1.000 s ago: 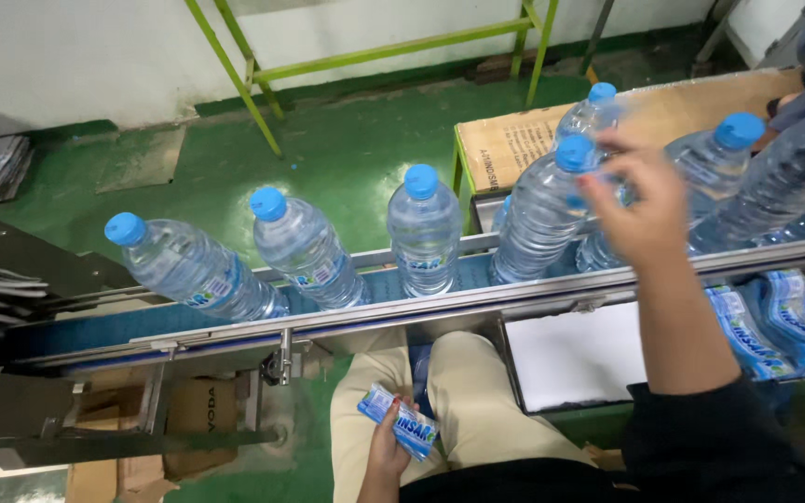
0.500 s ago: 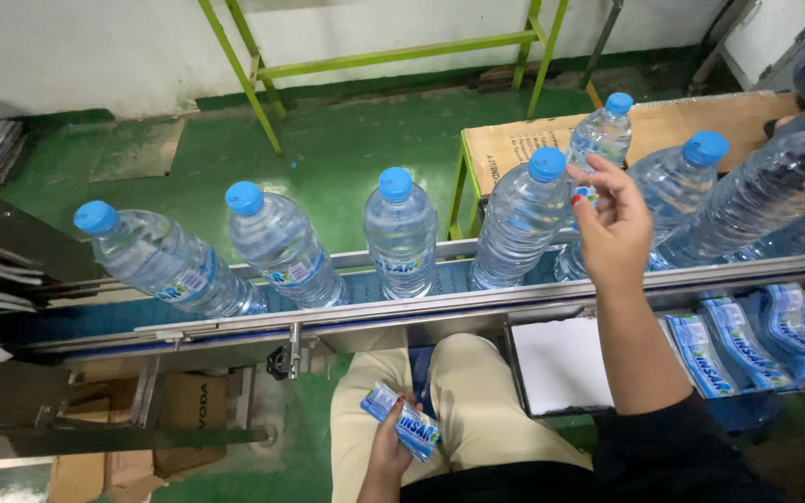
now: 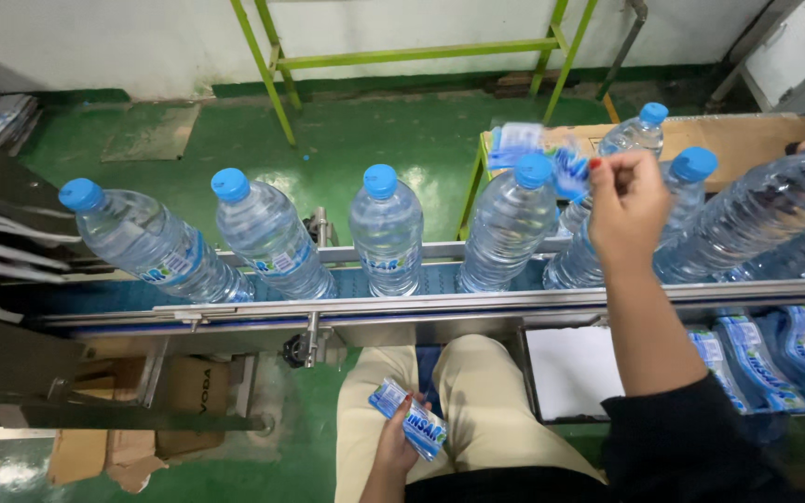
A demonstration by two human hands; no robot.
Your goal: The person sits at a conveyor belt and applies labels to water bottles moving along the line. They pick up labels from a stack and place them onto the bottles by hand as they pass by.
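My right hand is raised over the conveyor and pinches a thin blue and white label sleeve right above the blue cap of a clear water bottle. Down in my lap, my left hand grips a small flat stack of the same labels. Several clear bottles with blue caps stand in a row on the belt: one in the middle, two more to the left, others crowded at the right.
A cardboard sheet lies behind the bottles at the right. Bundles of labels and a white tray sit under the belt at the right. A green metal frame stands on the green floor. Cardboard boxes rest below left.
The bottles have travelled left along the belt. My right hand has lifted off a bottle neck and now holds a label sleeve over the following bottle's cap. My left hand stays in my lap.
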